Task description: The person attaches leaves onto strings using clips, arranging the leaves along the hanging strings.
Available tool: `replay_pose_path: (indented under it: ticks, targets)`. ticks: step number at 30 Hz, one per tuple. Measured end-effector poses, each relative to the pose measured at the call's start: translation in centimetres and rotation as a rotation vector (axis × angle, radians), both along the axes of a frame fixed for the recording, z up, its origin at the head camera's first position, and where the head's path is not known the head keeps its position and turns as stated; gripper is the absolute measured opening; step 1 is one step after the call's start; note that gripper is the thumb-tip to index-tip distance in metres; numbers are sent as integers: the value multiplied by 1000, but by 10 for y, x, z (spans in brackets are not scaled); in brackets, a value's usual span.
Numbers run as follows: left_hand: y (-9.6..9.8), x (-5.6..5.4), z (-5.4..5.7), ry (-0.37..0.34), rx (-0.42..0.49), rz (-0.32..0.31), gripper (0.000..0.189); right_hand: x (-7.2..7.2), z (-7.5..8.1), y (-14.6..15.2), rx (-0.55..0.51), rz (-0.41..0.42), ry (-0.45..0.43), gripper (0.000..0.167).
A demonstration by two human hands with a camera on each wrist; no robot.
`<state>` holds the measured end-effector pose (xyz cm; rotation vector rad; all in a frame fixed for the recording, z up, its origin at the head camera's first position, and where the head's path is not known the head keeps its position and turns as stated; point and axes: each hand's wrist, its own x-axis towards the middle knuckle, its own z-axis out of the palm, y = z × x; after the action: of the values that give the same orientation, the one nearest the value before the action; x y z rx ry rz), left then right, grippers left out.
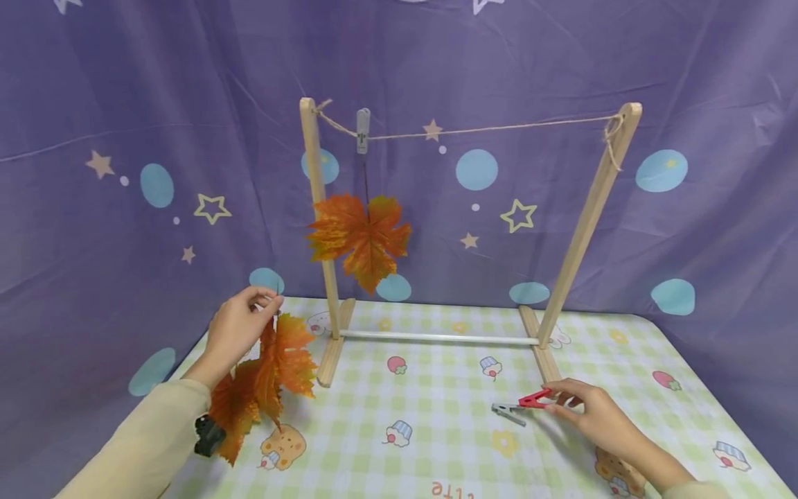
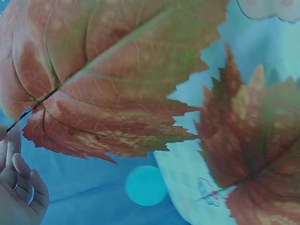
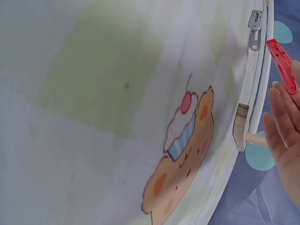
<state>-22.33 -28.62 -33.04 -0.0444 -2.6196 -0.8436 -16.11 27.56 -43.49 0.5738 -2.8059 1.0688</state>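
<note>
My left hand pinches the thin dark stem of an orange artificial maple leaf, which hangs below the fingers. A second orange leaf is lower, beside the left sleeve and partly covered by the first. In my right hand, thumb and fingers pinch a red clothespin by one end, above the table. Close by it lies a grey clothespin, seen also in the right wrist view. Another grey clothespin clips a third maple leaf by its stem to the twine.
A wooden frame stands at the back of the table, with twine tied between its posts and a white rod low down. A dark object sits by the left sleeve. Checked cloth covers the table; a purple curtain hangs behind.
</note>
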Motion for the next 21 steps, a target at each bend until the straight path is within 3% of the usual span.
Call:
replay_pose_path:
  ticks: [13, 21]
  targets:
    - [54, 18, 31, 70, 4, -153, 27, 0, 2, -6, 3, -76, 171, 33]
    - [79, 22, 50, 107, -29, -222, 25, 5, 2, -9, 2, -87, 169, 34]
